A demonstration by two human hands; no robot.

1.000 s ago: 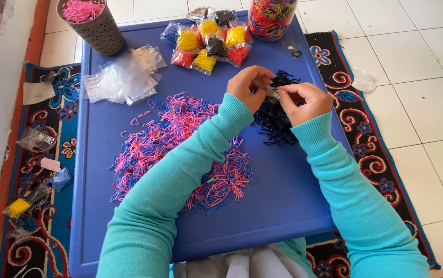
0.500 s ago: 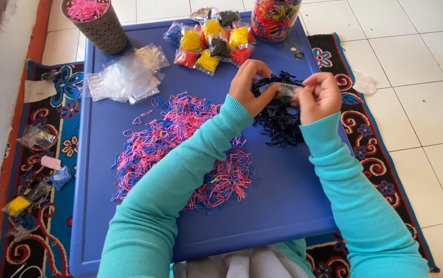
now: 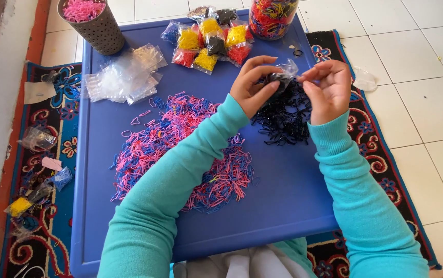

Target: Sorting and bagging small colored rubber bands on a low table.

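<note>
In the head view, the left hand (image 3: 252, 85) and the right hand (image 3: 329, 87) pinch a small clear bag (image 3: 283, 74) of dark bands between thumb and fingers, held just above the dark band pile (image 3: 283, 116) on the blue table (image 3: 283, 195). How full the bag is cannot be made out. Left of that pile, the turquoise left sleeve (image 3: 180, 175) hides part of the pink and blue band heap (image 3: 154, 139). Beyond the pile, the jar (image 3: 272, 18) is cut off at the frame's top.

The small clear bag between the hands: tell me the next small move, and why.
Probably pinch its mouth shut. The small clear bag already looks dark with bands, held by the left hand and right hand above the black band pile.
</note>
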